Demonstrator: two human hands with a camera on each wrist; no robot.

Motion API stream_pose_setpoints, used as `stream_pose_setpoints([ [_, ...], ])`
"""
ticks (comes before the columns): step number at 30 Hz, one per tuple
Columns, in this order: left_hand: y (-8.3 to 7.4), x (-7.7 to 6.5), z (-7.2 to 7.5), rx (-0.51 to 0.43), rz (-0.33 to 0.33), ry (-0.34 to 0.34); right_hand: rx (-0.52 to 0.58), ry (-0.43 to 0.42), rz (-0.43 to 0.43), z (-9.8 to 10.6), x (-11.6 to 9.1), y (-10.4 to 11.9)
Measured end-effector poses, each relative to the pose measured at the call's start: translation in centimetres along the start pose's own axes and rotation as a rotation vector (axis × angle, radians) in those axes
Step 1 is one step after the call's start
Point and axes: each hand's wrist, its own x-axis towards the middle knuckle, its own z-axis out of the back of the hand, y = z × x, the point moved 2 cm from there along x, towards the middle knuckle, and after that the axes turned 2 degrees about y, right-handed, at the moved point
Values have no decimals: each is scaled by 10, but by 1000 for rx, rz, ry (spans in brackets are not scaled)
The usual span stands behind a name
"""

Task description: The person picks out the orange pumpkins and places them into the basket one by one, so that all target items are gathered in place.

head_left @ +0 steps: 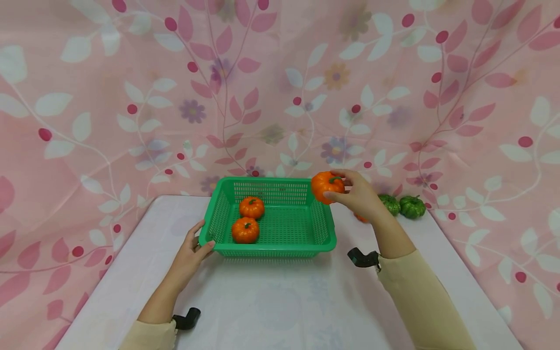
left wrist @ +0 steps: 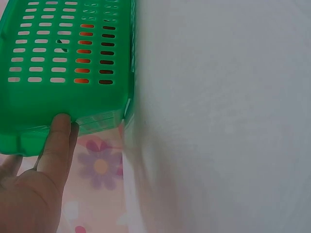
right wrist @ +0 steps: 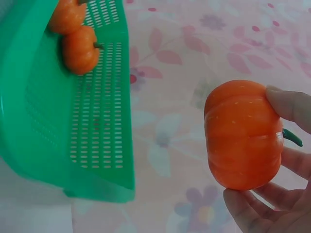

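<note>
A green plastic basket [head_left: 273, 247] with slotted walls stands on the table. Inside, toward its left end, lie two small orange pumpkins, one pumpkin [head_left: 252, 208] behind the other pumpkin [head_left: 245, 230]. My left hand [head_left: 195, 245] grips the basket's left front corner, thumb on the rim; the left wrist view shows its fingers [left wrist: 59, 141] against the outer wall. In my right hand [head_left: 356, 194] is a third orange pumpkin [right wrist: 244, 136], pinched between thumb and fingertips, its green stem toward the palm. It is held up at the basket's right rim, overlapping the back right corner in the head view.
Behind my right forearm, at the table's back right, sit two green pumpkins [head_left: 412, 207] and a partly hidden orange thing [head_left: 362, 218]. A pink floral cloth [head_left: 280, 97] hangs behind the white-covered table [head_left: 280, 301]. Black mounts [head_left: 363, 258] stick out from both wrists.
</note>
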Motion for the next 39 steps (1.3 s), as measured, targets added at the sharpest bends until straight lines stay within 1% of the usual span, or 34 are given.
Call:
stream_pose_setpoints([
  [3, 1, 0, 1, 1, 9, -1, -3, 15, -4, -6, 7, 3],
  [9, 4, 1, 1, -1, 16, 0, 3, 55, 30, -18, 25, 6],
  [15, 4, 2, 1, 0, 12, -2, -17, 109, 57, -30, 40, 5],
  [20, 3, 2, 1, 2, 5, -2, -47, 131, 55, -38, 51, 3],
  [24, 4, 2, 1, 7, -2, -1, -44, 161, 60, -45, 60, 2],
  [26, 5, 2, 1, 6, 1, -2, -39, 175, 57, -49, 64, 1],
  [32, 3, 1, 0, -7, 9, -5, -71, 213, 44, -62, 78, -2],
  [39, 2, 1, 0, -12, 11, -7, -105, 249, -4, -73, 91, -5],
])
